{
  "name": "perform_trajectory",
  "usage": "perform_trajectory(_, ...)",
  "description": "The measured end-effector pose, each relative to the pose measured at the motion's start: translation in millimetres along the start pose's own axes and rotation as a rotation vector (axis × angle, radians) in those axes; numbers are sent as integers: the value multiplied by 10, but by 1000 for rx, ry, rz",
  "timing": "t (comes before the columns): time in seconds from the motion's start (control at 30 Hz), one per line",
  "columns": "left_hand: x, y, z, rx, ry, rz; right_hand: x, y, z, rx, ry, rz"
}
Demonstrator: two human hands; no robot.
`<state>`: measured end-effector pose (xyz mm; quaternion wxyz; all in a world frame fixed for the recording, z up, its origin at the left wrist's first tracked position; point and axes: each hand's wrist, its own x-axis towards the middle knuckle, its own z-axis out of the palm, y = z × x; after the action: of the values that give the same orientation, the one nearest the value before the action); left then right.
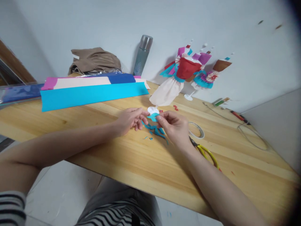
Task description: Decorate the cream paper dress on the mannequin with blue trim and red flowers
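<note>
My right hand (pixel 172 125) pinches a small blue paper piece (pixel 154 117) between thumb and fingers. Just left of that piece is my left hand (pixel 135 119), its fingers apart and slightly curled, fingertips close to the paper's edge. Under the hands lie blue paper scraps (pixel 155 130) on the wooden table (pixel 113 157). Beyond them stands a paper dress figure with a red top (pixel 188 68) and a pale skirt (pixel 166 91), its round white base (pixel 152 110) right behind the blue piece.
Yellow-handled scissors (pixel 208 153) and a tape roll (pixel 196 130) lie right of my right hand. Blue paper (pixel 94 96) stretches across the left. Behind are a flask (pixel 142 55), brown cloth (pixel 96 59) and another figure (pixel 204 78). A cable (pixel 249 138) lies at right.
</note>
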<state>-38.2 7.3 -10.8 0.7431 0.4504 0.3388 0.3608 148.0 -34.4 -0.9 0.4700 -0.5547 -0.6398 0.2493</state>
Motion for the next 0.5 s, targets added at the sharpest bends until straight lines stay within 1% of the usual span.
perform_trajectory(0.13, 109, 166, 20, 87, 180, -111, 142, 15, -227, -358, -15, -307)
perform_trajectory(0.17, 157, 195, 32, 94, 206, -147, 184, 12, -284, -419, -24, -358)
perform_trajectory(0.23, 273, 220, 65, 79, 227, -206, 262, -4, -381, -488, -35, -402)
perform_trajectory(0.3, 401, 202, 105, 29, 188, -241, 327, -22, -440, -475, -9, -384)
perform_trajectory(0.33, 465, 179, 124, -17, 158, -235, 355, -28, -454, -432, 7, -345)
perform_trajectory(0.4, 579, 120, 157, -119, 92, -210, 401, -26, -455, -292, 25, -213)
perform_trajectory(0.43, 627, 89, 168, -164, 81, -190, 422, -18, -445, -210, 27, -138)
perform_trajectory(0.5, 702, 35, 177, -221, 109, -164, 461, 12, -417, -64, 11, -20)
